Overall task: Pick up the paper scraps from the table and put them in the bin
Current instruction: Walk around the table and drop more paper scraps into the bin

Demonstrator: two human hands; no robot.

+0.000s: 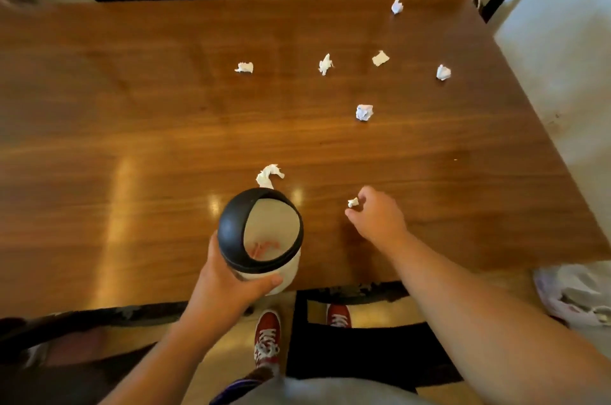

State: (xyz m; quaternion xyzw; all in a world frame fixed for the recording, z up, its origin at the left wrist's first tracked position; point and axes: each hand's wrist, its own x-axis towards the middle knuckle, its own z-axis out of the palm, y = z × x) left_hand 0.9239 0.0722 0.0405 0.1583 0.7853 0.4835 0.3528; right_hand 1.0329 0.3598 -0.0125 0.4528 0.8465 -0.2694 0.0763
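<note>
Eight paper scraps show on the wooden table [132, 140], one of them already in a hand. The right hand [377, 219] hovers near the near edge, fingers curled, pinching a small scrap [353, 202] between thumb and fingertips. The left hand [228, 279] wraps around the white body of the bin [284, 272], holding it over the near edge with its black rim tilted toward the table and its mouth open; something reddish lies inside, too blurred to identify.

Just beyond the bin's rim lies a long twisted scrap [269, 174], touching or nearly touching it; which one cannot be told. Toward the middle of the table sits a crumpled ball [364, 112]. Farther back, a loose row runs across: a torn scrap [244, 67] on the left, a twisted piece [325, 64], a flat square piece [380, 58], and a ball [443, 72] close to the right edge. One more ball [396, 6] rests at the far edge near the far right corner.

Below the near edge, red shoes [267, 335] stand on the floor.
</note>
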